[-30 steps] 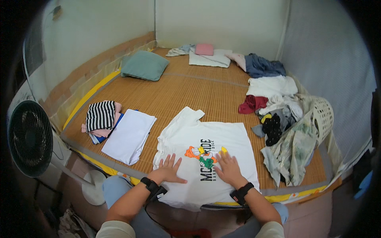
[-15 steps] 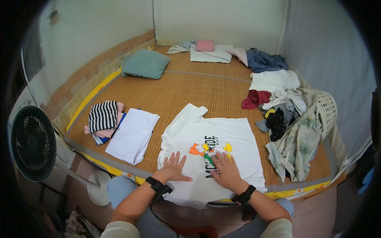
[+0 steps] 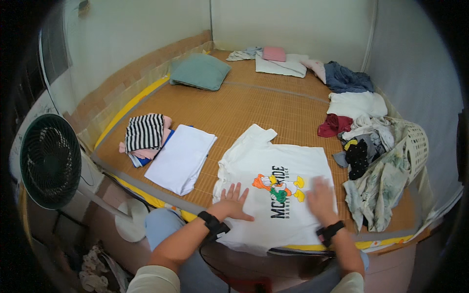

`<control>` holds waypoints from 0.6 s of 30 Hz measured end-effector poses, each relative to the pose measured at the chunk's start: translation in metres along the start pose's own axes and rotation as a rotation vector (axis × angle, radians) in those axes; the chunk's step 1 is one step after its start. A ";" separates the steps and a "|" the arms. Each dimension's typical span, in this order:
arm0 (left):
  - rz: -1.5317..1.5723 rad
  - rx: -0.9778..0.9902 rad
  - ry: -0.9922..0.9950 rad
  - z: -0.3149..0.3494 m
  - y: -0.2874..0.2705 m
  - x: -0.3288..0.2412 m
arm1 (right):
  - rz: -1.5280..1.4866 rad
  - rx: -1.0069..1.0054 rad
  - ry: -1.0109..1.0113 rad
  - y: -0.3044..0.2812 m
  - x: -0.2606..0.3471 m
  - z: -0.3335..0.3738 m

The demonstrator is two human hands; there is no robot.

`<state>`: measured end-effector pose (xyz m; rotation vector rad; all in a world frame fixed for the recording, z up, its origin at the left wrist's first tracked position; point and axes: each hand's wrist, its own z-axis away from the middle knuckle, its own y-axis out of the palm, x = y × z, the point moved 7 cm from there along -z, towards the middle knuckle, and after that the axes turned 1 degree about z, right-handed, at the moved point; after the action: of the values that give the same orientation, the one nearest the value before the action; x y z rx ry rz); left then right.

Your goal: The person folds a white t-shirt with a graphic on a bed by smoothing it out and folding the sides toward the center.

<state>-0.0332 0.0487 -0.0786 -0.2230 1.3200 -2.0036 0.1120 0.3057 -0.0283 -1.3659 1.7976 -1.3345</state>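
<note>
A white T-shirt (image 3: 254,161) with a cartoon duck print lies spread on the bamboo mat (image 3: 254,105) in front of me. One sleeve sticks out at its far left corner. My left hand (image 3: 233,202) rests flat on the shirt's near left part, fingers spread. Over the shirt's right side, beside the duck's feet, is my right hand (image 3: 321,201); it is smeared by motion, so its fingers are unclear. Left of the shirt lies a folded white garment (image 3: 181,158), next to a folded stack topped by a black-and-white striped garment (image 3: 144,133).
A laundry basket (image 3: 416,146) lies tipped on the right, with rumpled clothes (image 3: 383,195) spilling out. A green pillow (image 3: 201,72) is at the far left. Near the wall sits a pink folded item (image 3: 274,53) on white cloth. A standing fan (image 3: 50,161) is beside the bed at left.
My right hand has moved right across the shirt, off the printed duck toward the shirt's right edge. My left hand stays on the shirt. The whole view has shifted slightly.
</note>
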 end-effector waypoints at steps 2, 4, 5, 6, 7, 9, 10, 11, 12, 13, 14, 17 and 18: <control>-0.015 0.029 -0.005 -0.003 0.003 0.000 | -0.249 0.142 -0.185 0.019 0.049 0.017; -0.019 0.025 -0.018 -0.004 0.003 0.004 | -0.112 0.338 -0.287 0.027 0.098 0.035; -0.027 0.034 -0.012 -0.002 0.003 0.002 | -0.124 0.321 -0.305 0.022 0.100 0.040; -0.033 0.044 -0.007 -0.001 0.003 0.001 | -0.136 0.305 -0.323 0.019 0.102 0.041; -0.031 0.022 -0.001 -0.001 0.001 -0.002 | -0.137 0.298 -0.328 0.020 0.096 0.036; -0.033 0.009 0.010 -0.003 0.002 -0.004 | -0.075 0.332 -0.205 0.031 0.061 0.025; -0.026 -0.001 0.026 -0.003 0.002 -0.004 | -0.079 0.328 -0.204 0.034 0.049 0.020; -0.028 0.000 0.024 -0.002 0.003 -0.003 | -0.043 0.331 -0.077 0.038 0.027 0.013; -0.038 -0.008 0.027 -0.002 0.003 -0.002 | -0.001 0.331 0.047 0.040 0.009 0.008; -0.048 -0.016 0.031 -0.001 0.002 -0.002 | 0.004 0.329 0.044 0.043 0.002 0.005; -0.038 -0.029 0.033 -0.001 0.001 -0.004 | 0.027 0.323 0.154 0.041 -0.012 0.001; -0.048 -0.037 0.011 0.000 -0.001 -0.007 | 0.074 0.339 0.300 0.043 -0.017 0.011; -0.050 -0.038 0.022 0.000 0.001 -0.007 | 0.088 0.375 0.349 0.047 -0.009 0.020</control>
<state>-0.0275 0.0535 -0.0782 -0.2540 1.3800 -2.0290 0.1124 0.3065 -0.0802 -0.8868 1.6766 -1.8357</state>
